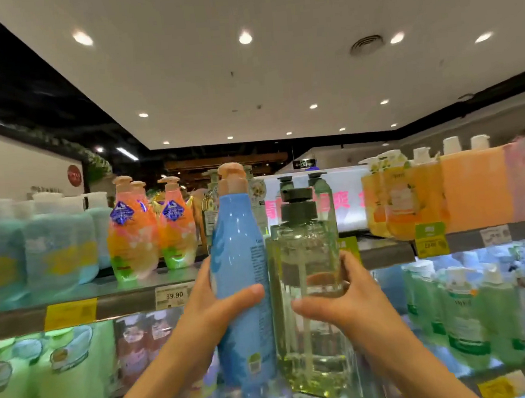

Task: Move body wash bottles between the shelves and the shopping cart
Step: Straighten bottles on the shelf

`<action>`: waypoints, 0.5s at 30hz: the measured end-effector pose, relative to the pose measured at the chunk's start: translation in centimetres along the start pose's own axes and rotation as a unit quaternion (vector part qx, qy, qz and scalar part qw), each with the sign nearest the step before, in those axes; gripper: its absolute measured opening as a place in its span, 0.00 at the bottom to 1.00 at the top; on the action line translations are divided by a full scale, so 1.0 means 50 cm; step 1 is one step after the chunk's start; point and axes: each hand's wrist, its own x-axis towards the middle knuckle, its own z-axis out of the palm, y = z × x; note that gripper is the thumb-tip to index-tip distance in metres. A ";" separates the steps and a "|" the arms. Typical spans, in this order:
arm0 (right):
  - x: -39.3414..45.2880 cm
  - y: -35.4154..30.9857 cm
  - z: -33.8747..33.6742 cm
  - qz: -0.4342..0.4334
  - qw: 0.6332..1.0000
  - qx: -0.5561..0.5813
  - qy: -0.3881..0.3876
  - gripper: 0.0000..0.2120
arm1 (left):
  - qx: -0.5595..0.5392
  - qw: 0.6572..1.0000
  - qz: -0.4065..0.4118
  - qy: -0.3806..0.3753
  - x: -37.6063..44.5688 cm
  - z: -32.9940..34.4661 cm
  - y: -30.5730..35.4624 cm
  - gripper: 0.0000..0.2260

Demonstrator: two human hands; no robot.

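Observation:
My left hand (219, 309) grips a tall blue body wash bottle (241, 263) with a peach pump cap, held upright at chest height in front of the top shelf (121, 299). Right beside it, touching, my right hand (341, 302) grips a clear green-tinted pump bottle (303, 258) with a dark pump head. Both bottles rise in front of a gap in the top shelf's row. No shopping cart is in view.
The top shelf carries teal bottles (39, 247) at left, orange bottles (150, 232) left of centre and yellow-orange pump bottles (411, 193) at right. The lower shelf holds green bottles (33, 374) at left and pale green ones (471, 314) at right. Price tags (174, 295) line the shelf edge.

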 end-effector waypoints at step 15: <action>0.367 -0.107 -0.029 -0.191 0.971 -0.089 0.110 0.29 | 0.019 0.985 0.171 -0.013 0.417 0.031 0.073 0.36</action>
